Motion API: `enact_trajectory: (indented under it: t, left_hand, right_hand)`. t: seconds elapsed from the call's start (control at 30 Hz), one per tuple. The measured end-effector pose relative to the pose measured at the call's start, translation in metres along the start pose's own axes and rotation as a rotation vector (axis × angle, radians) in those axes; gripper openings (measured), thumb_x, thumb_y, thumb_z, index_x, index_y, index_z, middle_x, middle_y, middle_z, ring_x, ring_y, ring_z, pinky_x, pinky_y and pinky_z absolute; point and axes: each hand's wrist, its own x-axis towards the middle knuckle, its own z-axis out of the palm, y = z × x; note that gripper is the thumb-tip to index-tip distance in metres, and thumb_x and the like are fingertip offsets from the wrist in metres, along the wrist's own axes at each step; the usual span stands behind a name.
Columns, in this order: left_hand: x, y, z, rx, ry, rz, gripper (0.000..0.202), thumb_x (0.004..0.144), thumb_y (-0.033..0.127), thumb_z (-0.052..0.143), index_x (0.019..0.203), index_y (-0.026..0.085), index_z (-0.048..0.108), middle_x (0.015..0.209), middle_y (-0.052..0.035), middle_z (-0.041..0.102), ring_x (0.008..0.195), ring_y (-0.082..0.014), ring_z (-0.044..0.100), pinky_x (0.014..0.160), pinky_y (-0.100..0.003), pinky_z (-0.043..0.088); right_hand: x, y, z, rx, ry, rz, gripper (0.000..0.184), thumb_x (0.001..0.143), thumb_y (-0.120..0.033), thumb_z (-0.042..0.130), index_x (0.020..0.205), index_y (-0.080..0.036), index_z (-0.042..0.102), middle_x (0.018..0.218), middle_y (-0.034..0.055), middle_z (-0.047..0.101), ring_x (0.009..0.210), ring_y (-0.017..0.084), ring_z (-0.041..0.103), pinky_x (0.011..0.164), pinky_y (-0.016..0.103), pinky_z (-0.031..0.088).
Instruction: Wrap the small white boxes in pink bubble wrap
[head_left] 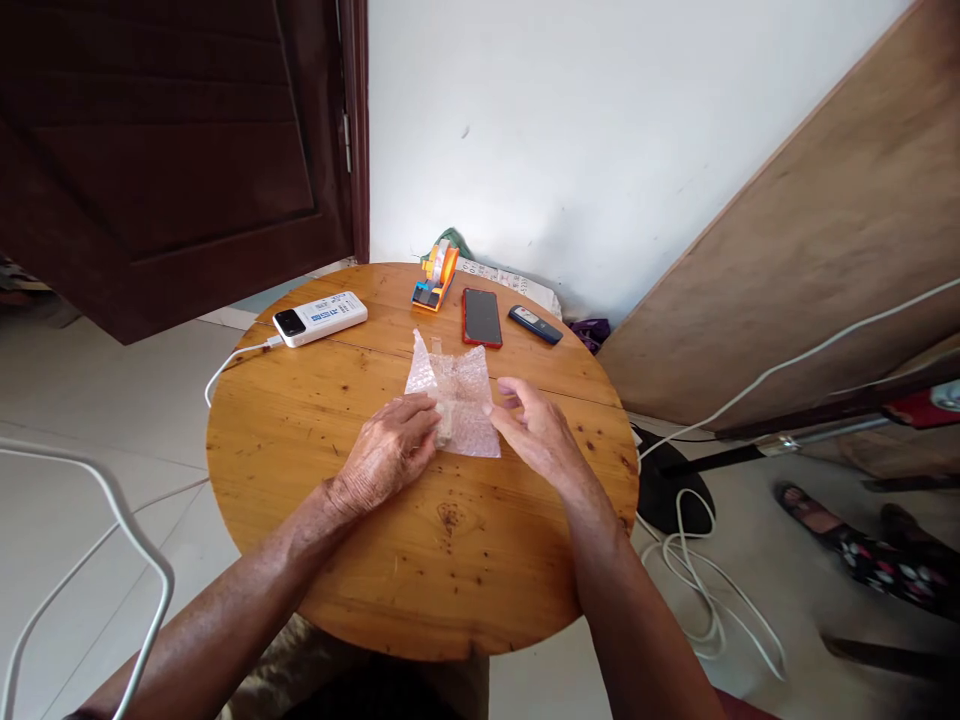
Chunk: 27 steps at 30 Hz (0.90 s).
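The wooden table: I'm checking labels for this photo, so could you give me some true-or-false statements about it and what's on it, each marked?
1. The left hand touches the bubble wrap. True.
2. The tape dispenser stands to the right of the phone. False: the tape dispenser stands to the left of the phone.
3. A white cable runs to the white device. True.
4. The wooden table has a square top. False: the wooden table has a round top.

Apparently one bubble-wrap sheet (471, 405), one smartphone (481, 318), one tape dispenser (433, 287).
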Motion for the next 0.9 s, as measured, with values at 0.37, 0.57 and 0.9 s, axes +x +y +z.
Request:
enact_trajectory:
  t: [0.37,0.57,0.9]
  left_hand:
    - [0.003,0.001,0.001,0.004,0.026,0.068,0.017,0.087,0.01,0.056,0.097,0.018,0.066,0.111,-0.0106,0.073,0.106,-0.0238,0.068,0.092,-0.038,0.059]
    - [0.006,0.003,0.0,0.081,0.024,0.081,0.016,0.085,0.01,0.057,0.093,0.019,0.067,0.107,-0.007,0.074,0.103,-0.0245,0.065,0.09,-0.041,0.055]
    - [0.009,0.006,-0.003,0.084,-0.036,0.071,0.02,0.084,0.007,0.057,0.094,0.019,0.069,0.11,-0.0052,0.074,0.098,-0.0238,0.059,0.089,-0.039,0.052]
  right_hand:
    - [-0.007,0.0,0.03,0.191,-0.089,0.207,0.07,0.079,-0.032,0.063,0.144,-0.014,0.041,0.069,-0.0046,0.057,0.06,0.014,0.052,0.058,0.027,0.038]
    - [-0.003,-0.002,0.038,0.403,-0.001,0.17,0.063,0.077,-0.031,0.06,0.136,-0.016,0.046,0.065,-0.0067,0.054,0.057,0.013,0.048,0.056,0.026,0.037]
    - [0.003,-0.032,0.045,0.618,-0.016,0.12,0.058,0.075,-0.031,0.065,0.13,-0.017,0.051,0.065,-0.0072,0.057,0.06,0.012,0.053,0.057,0.025,0.04]
